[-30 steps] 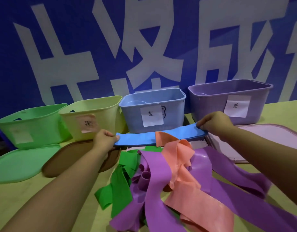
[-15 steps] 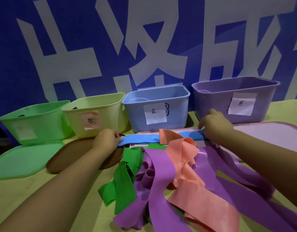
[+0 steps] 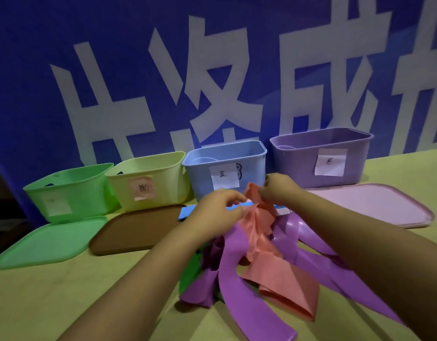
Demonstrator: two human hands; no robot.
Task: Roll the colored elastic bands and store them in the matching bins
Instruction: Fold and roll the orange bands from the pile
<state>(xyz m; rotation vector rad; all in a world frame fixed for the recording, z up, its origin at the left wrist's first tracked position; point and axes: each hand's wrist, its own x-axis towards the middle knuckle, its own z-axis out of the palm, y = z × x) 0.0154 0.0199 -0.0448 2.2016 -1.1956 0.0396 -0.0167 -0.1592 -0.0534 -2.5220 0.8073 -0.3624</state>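
Several elastic bands lie tangled on the yellow-green table [image 3: 52,299], nearest the viewer: a broad purple band [image 3: 239,274] running from the heap toward the near edge, a salmon-orange band [image 3: 281,281] folded over it with its wide end spread flat and pointing near-right, and a bit of green band [image 3: 188,274] peeking out at the heap's left side. More purple band [image 3: 335,271] trails off to the right under the right forearm.

Above the heap, the left hand [image 3: 217,210] has its fingers curled, thumb and fingertips pinching the upper part of the salmon-orange band. The right hand [image 3: 279,188] is just beside it, fingers bent and pinching the same band's top fold, which is raised off the table.

Behind the hands lies the blue band [image 3: 188,212], flat, its long axis running left to right, mostly hidden by the hands; neither hand clearly grips it.

Farther back, lids rest flat on the table: a green lid [image 3: 47,242], a brown lid [image 3: 138,227] and a pale pink lid [image 3: 375,205]. Behind them four open bins stand in a row, each with a paper label: green bin [image 3: 69,193], yellow bin [image 3: 148,178], blue bin [image 3: 225,166], purple bin [image 3: 321,156]. A blue banner with large white characters [image 3: 212,70] fills the background.
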